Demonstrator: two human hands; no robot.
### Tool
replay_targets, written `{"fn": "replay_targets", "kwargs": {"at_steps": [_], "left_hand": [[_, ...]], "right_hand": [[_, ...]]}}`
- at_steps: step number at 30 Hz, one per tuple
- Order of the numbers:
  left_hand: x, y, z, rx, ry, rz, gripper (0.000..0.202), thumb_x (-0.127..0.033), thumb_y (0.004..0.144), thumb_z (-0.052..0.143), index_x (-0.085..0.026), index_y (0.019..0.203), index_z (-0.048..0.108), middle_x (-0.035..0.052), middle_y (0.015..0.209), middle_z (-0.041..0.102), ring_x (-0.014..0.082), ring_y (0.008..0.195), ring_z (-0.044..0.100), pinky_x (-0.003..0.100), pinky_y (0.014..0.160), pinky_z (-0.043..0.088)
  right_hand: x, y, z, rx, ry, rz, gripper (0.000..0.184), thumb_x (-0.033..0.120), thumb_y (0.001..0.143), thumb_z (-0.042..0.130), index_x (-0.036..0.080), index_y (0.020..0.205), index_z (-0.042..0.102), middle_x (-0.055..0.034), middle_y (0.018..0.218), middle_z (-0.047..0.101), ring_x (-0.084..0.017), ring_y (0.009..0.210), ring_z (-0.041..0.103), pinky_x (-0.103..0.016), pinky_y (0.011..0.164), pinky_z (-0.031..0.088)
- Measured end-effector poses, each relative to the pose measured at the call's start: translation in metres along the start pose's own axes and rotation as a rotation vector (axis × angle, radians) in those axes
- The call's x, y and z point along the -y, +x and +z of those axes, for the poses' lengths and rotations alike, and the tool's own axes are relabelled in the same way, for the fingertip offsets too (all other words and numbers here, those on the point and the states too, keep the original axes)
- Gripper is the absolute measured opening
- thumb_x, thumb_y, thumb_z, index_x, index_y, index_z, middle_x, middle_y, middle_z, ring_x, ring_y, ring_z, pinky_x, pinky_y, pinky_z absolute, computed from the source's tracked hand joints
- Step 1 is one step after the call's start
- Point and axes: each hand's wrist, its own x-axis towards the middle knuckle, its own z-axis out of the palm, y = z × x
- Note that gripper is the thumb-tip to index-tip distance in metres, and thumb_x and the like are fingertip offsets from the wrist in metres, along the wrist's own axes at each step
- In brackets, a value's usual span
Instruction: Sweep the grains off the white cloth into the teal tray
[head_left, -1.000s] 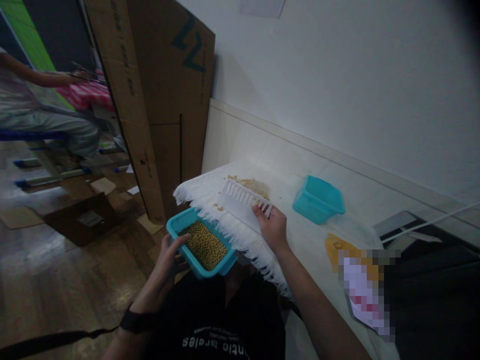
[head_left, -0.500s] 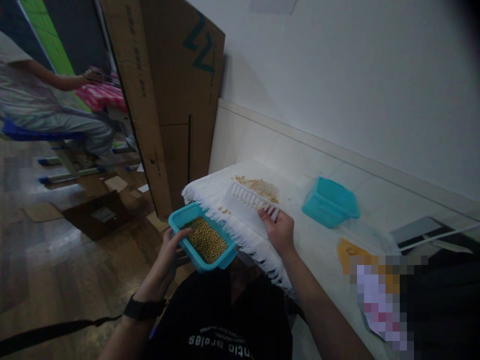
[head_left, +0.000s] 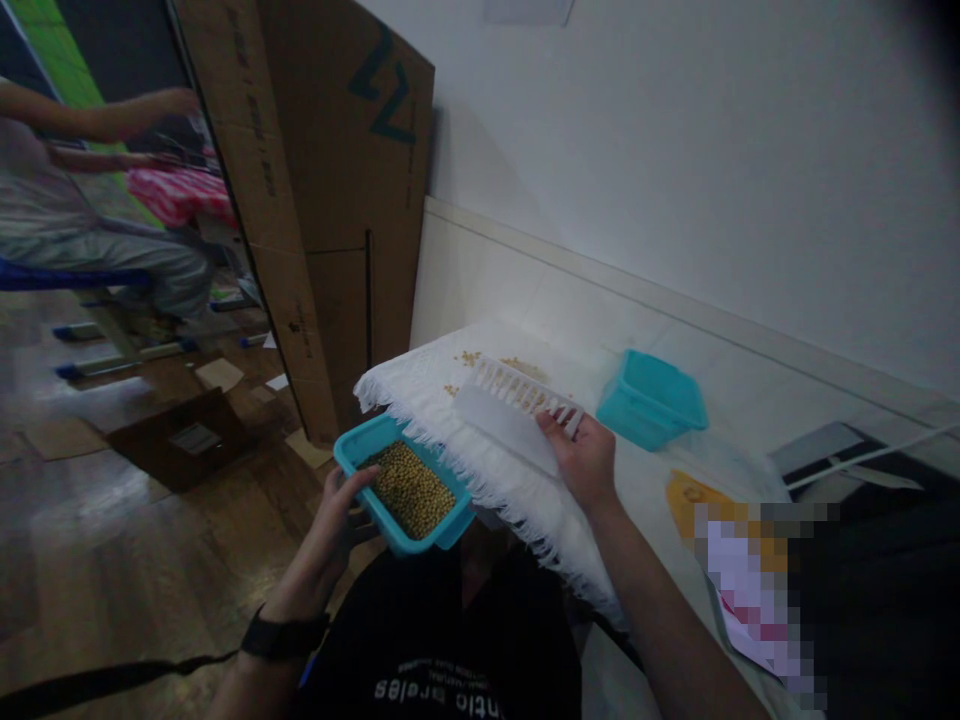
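Note:
My left hand [head_left: 341, 510] grips the left side of a turquoise plastic tub [head_left: 456, 528], thumb over the rim. Yellowish soybeans [head_left: 412, 490] cover the tub's bottom. The tub is held beside the fringed front edge of a white cloth [head_left: 409, 375]. In my right hand [head_left: 589, 462] is a white plastic piece with a row of slots [head_left: 499, 415], pinched at its right end. It is tilted low over the cloth; whether it touches the cloth I cannot tell. Loose soybeans [head_left: 471, 357] lie scattered on the cloth behind and left of it, some hidden by it.
A second turquoise tub [head_left: 649, 410] stands right of the cloth on the white table. Beyond it are an orange item [head_left: 686, 495] and a dark, blurred-out area. A tall cardboard box [head_left: 337, 170] stands at the left. Another person [head_left: 97, 190] sits behind it.
My right hand has moved the slotted piece to the right across the cloth, and the beans behind it look more spread out. My left hand still holds the tub. The other person's arm has risen.

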Motion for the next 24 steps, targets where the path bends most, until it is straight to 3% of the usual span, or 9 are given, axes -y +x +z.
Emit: {"fn": "replay_targets", "kwargs": {"at_steps": [3, 6, 12, 24], "left_hand": [[0.005, -0.001, 0.004, 0.020, -0.010, -0.035, 0.080, -0.058, 0.079, 0.090, -0.034, 0.146, 0.054, 0.0075, 0.107, 0.070, 0.0263, 0.077, 0.074, 0.043, 0.069, 0.064], [0.009, -0.003, 0.010, 0.032, 0.012, -0.061, 0.080, -0.057, 0.079, 0.091, -0.034, 0.146, 0.055, 0.0089, 0.108, 0.070, 0.0284, 0.079, 0.075, 0.043, 0.069, 0.064], [0.017, -0.008, 0.021, 0.102, 0.032, -0.098, 0.081, -0.057, 0.076, 0.092, -0.034, 0.145, 0.056, 0.0106, 0.117, 0.073, 0.0291, 0.086, 0.078, 0.042, 0.070, 0.065], [0.015, -0.019, 0.030, 0.125, 0.026, -0.075, 0.077, -0.058, 0.073, 0.095, -0.034, 0.138, 0.063, 0.0106, 0.116, 0.076, 0.0316, 0.091, 0.079, 0.044, 0.073, 0.067]], "right_hand": [[-0.015, 0.009, -0.023, -0.170, -0.107, -0.029, 0.066, 0.088, 0.084, 0.071, 0.023, 0.073, 0.070, -0.0064, 0.070, 0.075, -0.024, 0.067, 0.066, -0.034, 0.065, 0.054], [-0.030, 0.004, -0.036, -0.251, -0.189, -0.023, 0.069, 0.092, 0.084, 0.067, 0.024, 0.073, 0.069, -0.0077, 0.070, 0.076, -0.026, 0.068, 0.068, -0.035, 0.065, 0.054], [-0.034, -0.018, -0.040, -0.230, -0.248, -0.004, 0.062, 0.083, 0.092, 0.064, 0.024, 0.077, 0.070, -0.0090, 0.070, 0.077, -0.027, 0.066, 0.071, -0.034, 0.063, 0.053], [-0.031, -0.019, -0.036, -0.187, -0.133, 0.048, 0.059, 0.081, 0.087, 0.069, 0.023, 0.073, 0.070, -0.0069, 0.067, 0.075, -0.025, 0.065, 0.068, -0.033, 0.062, 0.051]]}}
